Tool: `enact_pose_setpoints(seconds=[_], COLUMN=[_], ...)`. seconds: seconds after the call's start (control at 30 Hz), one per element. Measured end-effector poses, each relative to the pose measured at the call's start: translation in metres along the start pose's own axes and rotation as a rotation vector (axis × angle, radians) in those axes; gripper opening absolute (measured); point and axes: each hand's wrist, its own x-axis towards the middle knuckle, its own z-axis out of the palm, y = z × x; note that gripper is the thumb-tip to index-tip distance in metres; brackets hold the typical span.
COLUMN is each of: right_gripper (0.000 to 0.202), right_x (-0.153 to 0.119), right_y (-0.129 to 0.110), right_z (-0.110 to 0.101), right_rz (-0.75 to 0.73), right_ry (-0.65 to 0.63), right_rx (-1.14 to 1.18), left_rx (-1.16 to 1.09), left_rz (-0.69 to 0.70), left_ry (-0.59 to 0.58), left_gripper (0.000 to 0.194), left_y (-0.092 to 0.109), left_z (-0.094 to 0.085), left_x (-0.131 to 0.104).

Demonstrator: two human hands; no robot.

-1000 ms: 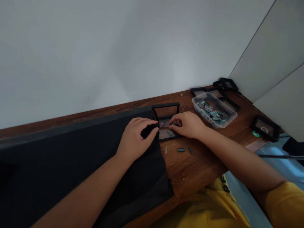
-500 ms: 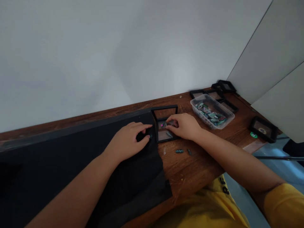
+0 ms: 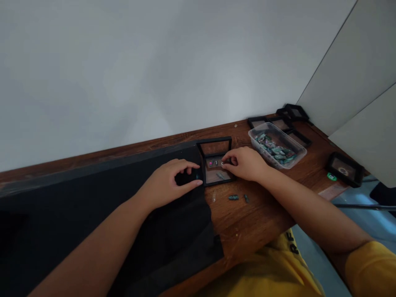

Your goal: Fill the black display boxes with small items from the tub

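A hinged black display case with clear panels stands opened at the right end of the black mat, its lid tilted up at the back. Inside lie a shiny pink piece, a small silvery piece and a longer grey-green piece. My right hand reaches over the case from the right, thumb and forefinger pinched at a tiny bright spot too small to name. By the left edge of the case, my left hand rests on the mat, thumb and fingers apart.
Two greenish pieces, one a green oblong piece, lie on the wooden table before the case. A clear plastic tub holds several such pieces. More black cases, including one at the right, stand around it. A white wall rises behind.
My right hand has shifted slightly right inside the case, uncovering the small silvery piece more. My left thumb and forefinger have spread and moved right, closer to the case's edge.
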Motion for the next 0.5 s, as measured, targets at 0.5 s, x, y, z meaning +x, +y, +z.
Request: enact_pose_setpoints(seconds=[0.5], right_gripper=[0.027], right_x=[0.0018], right_y=[-0.0007], right_z=[0.0027], right_rz=[0.007], right_ry=[0.074], right_rx=[0.049], left_rx=[-0.038], left_rz=[0.022], left_ry=[0.051], left_gripper=[0.052], left_y=[-0.002], left_z=[0.0014], left_x=[0.0034])
